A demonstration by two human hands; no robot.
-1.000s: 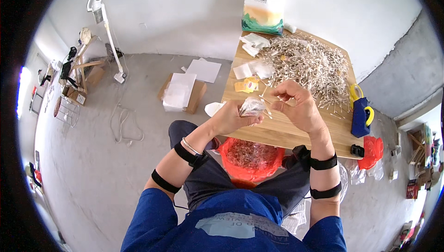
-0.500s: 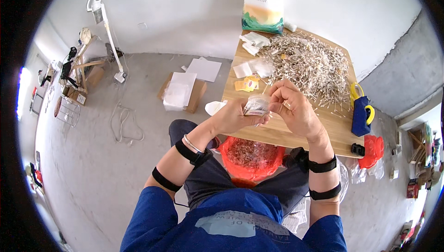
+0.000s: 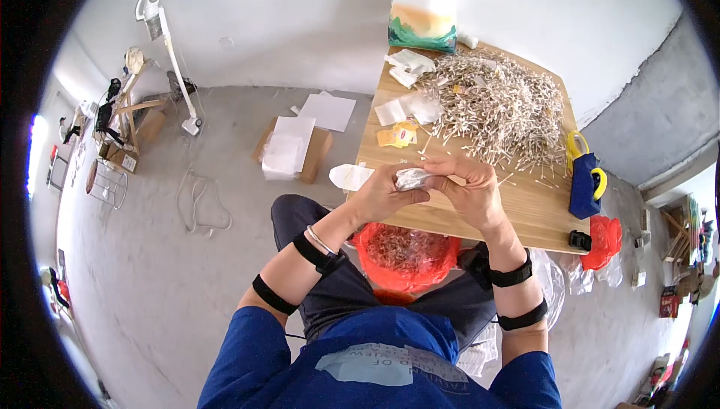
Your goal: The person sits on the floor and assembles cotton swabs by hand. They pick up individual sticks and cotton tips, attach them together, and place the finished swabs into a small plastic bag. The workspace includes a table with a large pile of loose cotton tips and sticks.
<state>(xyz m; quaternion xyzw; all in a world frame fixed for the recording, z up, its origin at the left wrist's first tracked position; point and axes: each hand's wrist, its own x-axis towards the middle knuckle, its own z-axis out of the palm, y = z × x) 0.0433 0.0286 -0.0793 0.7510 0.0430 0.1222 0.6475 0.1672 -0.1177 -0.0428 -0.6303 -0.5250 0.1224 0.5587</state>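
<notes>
My left hand (image 3: pixel 382 195) and my right hand (image 3: pixel 469 193) meet just above the near edge of the wooden worktop (image 3: pixel 480 218), and between them I hold a small clear packet (image 3: pixel 412 178) with something white in it. The fingers of both hands are curled closed on it, my left pinching its left end, my right gripping the right end from above; how the packet is folded I cannot tell, as my fingers cover most of it. Beyond my hands a big heap of thin pale sticks (image 3: pixel 499 105) covers the far half of the worktop, with loose ones strewn toward me. To the left of the heap lie small white sachets (image 3: pixel 405 109) and a couple of yellow ones (image 3: pixel 396 136). A printed box (image 3: pixel 422 15) stands at the far edge against the wall. A blue bag with yellow handles (image 3: pixel 583 180) sits at the right edge. Under the worktop, between my knees, a red plastic bag (image 3: pixel 405 255) holds more of the sticks. On the floor to my left lies a flat cardboard box with white sheets (image 3: pixel 294 148) on it.
</notes>
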